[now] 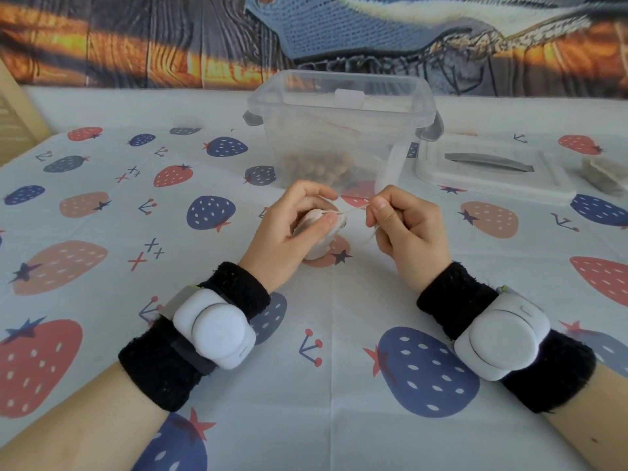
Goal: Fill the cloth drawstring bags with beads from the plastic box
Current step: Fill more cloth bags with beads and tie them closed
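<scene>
A small pale cloth drawstring bag (317,244) rests on the tablecloth at the centre, bulging and rounded. My left hand (292,229) curls around it, thumb across its top. My right hand (404,224) pinches the thin drawstring (353,209), which runs taut from the bag's neck to my fingers, with a loose end hanging below. Just behind both hands stands the clear plastic box (339,130), lidless, with brown beads (316,166) heaped at its bottom. A second pale bag (390,168) leans against the box's right side.
The box's lid (492,168) lies flat to the right of the box. Flat grey-beige bags (605,175) sit at the far right edge. A strawberry-print tablecloth (333,334) covers the table; a printed backdrop hangs behind.
</scene>
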